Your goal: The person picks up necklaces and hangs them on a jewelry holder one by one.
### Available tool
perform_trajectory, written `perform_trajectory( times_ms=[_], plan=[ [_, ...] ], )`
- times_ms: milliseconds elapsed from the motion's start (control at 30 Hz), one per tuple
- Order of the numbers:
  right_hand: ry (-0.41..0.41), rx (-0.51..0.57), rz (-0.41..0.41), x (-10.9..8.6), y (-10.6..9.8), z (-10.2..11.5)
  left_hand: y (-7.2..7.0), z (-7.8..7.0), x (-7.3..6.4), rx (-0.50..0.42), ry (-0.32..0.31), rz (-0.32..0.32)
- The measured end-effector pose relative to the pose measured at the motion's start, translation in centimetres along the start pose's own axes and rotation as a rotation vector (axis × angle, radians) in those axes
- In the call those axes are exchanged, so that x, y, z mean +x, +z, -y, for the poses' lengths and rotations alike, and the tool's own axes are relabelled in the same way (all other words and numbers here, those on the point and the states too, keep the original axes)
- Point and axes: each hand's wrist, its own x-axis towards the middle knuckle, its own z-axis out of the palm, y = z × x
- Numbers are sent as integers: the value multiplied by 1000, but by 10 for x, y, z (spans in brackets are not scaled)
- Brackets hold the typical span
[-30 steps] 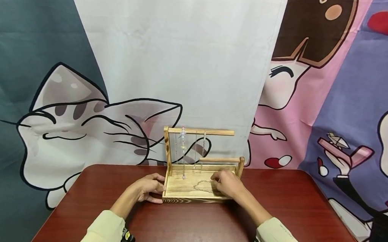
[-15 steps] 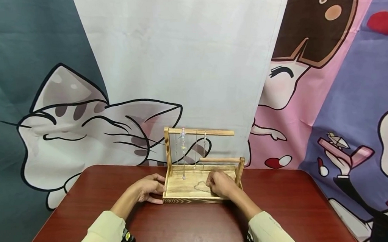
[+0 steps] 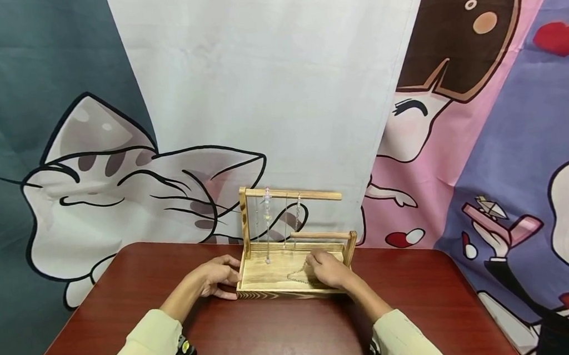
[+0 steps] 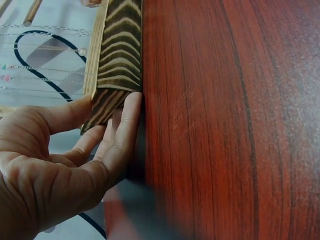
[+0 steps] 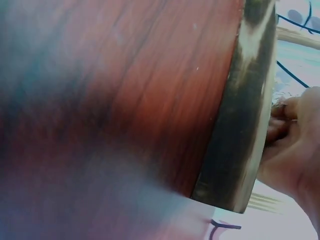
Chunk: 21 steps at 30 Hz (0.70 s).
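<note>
A wooden jewelry stand (image 3: 259, 278) with a shallow tray base stands on the table. My left hand (image 3: 218, 277) grips its left end; in the left wrist view the thumb lies on the tray's rim and the fingers reach round the dark striped corner (image 4: 112, 100). Over the right part of the tray, my right hand (image 3: 328, 269) pinches a thin chain necklace (image 3: 297, 281). One end of the chain rises to the fingertips while the rest curves across the tray floor. In the right wrist view the curled fingers (image 5: 287, 110) are partly hidden behind the tray's wall.
From the stand's upper bar (image 3: 311, 194) hang several fine chains and a beaded strand (image 3: 268, 218). A lower bar (image 3: 319, 234) runs along the right side. The reddish-brown table (image 3: 277, 339) backs onto a printed cartoon curtain (image 3: 277, 89).
My right hand moves slightly left, then a little back to the right, and the chain's end now lifts toward its fingertips. My left hand keeps its grip on the stand's left end.
</note>
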Motion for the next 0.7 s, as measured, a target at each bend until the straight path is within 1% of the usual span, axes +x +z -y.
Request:
perform_trajectory(
  times_ms=[67, 133, 200, 233, 267, 333, 400, 500, 700],
  plan=[
    [20, 168, 9, -7, -12, 17, 0, 0, 0, 1, 1, -1],
    [82, 363, 32, -14, -24, 35, 0, 0, 0, 1, 1, -1],
    [185, 558, 57, -21, -36, 52, -1, 0, 1, 3, 1, 0],
    [263, 644, 63, -23, -42, 64, -1, 0, 0, 3, 1, -1],
    [316, 715, 69, -25, -45, 70, -2, 0, 0, 2, 0, -2],
    [384, 832, 76, -28, -51, 77, -3, -1, -1, 2, 2, -1],
    [413, 893, 76, -31, -55, 82, -3, -1, -1, 1, 4, 2],
    [416, 919, 69, -35, -59, 85, -3, -2, -2, -2, 6, 4],
    [440, 890, -11, -42, -66, 85, -2, 0, 1, -4, 7, 0]
  ],
)
